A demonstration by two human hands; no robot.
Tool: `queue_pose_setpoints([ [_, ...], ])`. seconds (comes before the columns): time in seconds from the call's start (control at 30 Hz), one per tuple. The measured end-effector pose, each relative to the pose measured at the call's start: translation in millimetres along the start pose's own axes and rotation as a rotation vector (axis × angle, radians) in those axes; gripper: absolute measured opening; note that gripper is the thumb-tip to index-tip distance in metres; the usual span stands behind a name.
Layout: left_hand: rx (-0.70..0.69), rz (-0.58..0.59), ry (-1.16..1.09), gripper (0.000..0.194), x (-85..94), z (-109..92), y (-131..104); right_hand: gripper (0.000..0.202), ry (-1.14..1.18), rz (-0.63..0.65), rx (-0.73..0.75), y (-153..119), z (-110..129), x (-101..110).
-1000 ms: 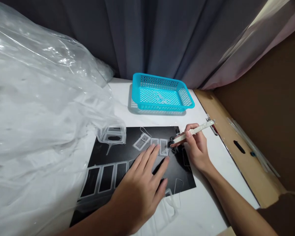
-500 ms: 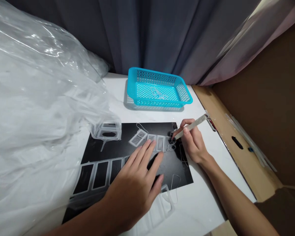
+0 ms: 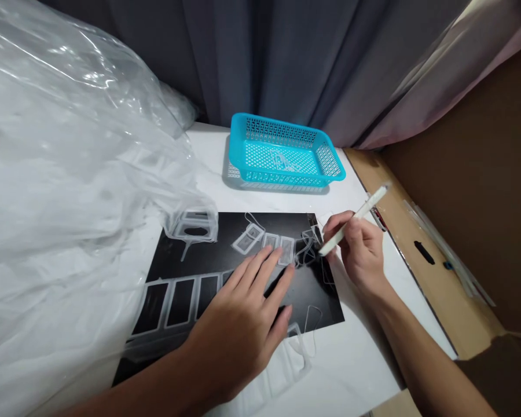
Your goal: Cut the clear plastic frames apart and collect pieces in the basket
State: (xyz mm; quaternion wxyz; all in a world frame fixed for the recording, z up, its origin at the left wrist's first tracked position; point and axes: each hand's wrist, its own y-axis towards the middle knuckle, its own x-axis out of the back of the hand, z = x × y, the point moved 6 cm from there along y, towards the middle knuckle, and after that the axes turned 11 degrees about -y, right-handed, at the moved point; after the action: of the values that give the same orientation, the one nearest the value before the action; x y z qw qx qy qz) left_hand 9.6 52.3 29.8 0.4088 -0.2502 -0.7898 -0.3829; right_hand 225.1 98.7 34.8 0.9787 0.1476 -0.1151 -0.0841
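My left hand [image 3: 247,307] lies palm down, fingers stretched, over a black sheet [image 3: 230,229]. Its fingertips touch a row of small translucent plastic frames [image 3: 286,250]. In my right hand [image 3: 362,249] is a slim, whitish, pen-like tool [image 3: 356,220], pinched between thumb and fingers. The tool slants, its lower end just above the sheet's right part, close to a tangle of thin clear strips [image 3: 306,246]. What kind of tool it is I cannot make out. A longer strip of clear rectangular frames [image 3: 182,301] runs under my left hand and forearm.
A blue perforated basket [image 3: 286,179] with thin clear scraps inside stands at the back of the white table [image 3: 208,139]. A big heap of clear plastic sheeting [image 3: 69,174] covers the left side. Cardboard [image 3: 455,324] edges the right; a grey curtain [image 3: 264,58] hangs behind.
My right hand has drawn back to the right with the tool, whose lower end has moved off the clear strips. The left hand keeps its place on the frames. The view has shifted slightly.
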Motion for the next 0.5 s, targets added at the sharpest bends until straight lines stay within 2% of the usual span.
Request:
queue_pose_setpoints([
  [0.1, -0.005, 0.037, 0.005, 0.047, -2.4, -0.7, 0.9, 0.030, -0.101, 0.100, 0.083, -5.3, 8.7, -11.4],
  [0.23, -0.031, 0.062, 0.029, 0.049, -2.3, -3.0, 1.1, 0.010, -0.285, 0.152, 0.186, -8.5, 15.9, -17.5],
  [0.5, -0.041, 0.041, 0.045, 0.052, -4.0, -5.6, -6.0, 0.010, -0.403, 0.092, 0.256, -11.2, 16.0, -21.4],
])
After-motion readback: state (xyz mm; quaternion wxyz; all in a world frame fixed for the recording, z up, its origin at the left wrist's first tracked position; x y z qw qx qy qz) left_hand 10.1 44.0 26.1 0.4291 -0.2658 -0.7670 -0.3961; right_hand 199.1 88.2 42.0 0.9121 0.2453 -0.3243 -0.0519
